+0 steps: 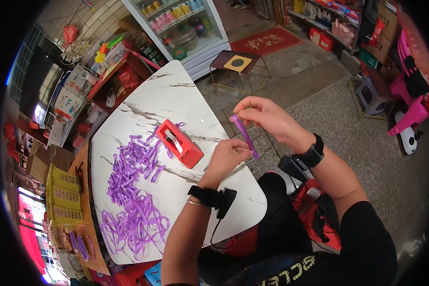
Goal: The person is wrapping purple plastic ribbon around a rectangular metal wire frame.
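Observation:
A short purple ribbon [245, 134] is stretched between my two hands, beyond the right edge of the white table [219, 200]. My right hand [264, 117] pinches its upper end. My left hand [228, 155], lower and nearer the table, has its fingertips closed at the lower part of the ribbon. A thin rod-like thing [260, 157] shows by the left fingertips; whether that hand holds it I cannot tell. To the left stands a red tape dispenser [188, 153]. Beside it lie a heap of small folded purple ribbon pieces [133, 164] and a tangle of longer purple ribbons [136, 224].
A glass-door drinks fridge [181, 28] stands beyond the table's far end. Right of it is a low stool [238, 64] on the floor. A yellow basket [64, 195] and a cluttered shelf border the left side. Pink plastic chairs [410, 107] stand far right.

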A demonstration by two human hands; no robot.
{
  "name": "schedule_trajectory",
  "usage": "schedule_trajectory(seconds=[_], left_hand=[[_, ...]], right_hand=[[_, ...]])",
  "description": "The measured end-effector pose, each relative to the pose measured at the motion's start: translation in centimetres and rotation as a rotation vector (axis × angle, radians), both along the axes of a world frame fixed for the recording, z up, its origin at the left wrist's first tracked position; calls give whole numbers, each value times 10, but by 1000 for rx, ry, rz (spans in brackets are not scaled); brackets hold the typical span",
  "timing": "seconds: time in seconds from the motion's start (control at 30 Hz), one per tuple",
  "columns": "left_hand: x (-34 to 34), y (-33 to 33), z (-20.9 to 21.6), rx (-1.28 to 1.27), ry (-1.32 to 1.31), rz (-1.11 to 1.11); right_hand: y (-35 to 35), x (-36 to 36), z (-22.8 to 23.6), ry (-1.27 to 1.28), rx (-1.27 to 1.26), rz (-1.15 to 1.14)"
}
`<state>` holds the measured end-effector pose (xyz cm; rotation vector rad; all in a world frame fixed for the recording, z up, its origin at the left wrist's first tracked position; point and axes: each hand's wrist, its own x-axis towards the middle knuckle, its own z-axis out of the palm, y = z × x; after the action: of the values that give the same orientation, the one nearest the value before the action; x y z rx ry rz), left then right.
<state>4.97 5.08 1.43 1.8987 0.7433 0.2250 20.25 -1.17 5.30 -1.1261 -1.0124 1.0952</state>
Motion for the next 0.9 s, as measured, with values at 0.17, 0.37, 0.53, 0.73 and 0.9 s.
schedule_trajectory(seconds=[0.17,0.37,0.53,0.73,0.9], left_hand=[[3,10,-15,-252,-84,69],[5,21,-21,-371,-102,192],[7,24,-25,-367,-133,270],[12,26,-24,-403,-247,310],[17,27,-17,-607,-217,269]], right_hand=[[31,20,-19,15,-116,95],[59,34,-49,132,-218,251],[64,40,-66,221,-257,309],[67,43,-71,366,-237,355],[64,42,-65,347,-228,377]])
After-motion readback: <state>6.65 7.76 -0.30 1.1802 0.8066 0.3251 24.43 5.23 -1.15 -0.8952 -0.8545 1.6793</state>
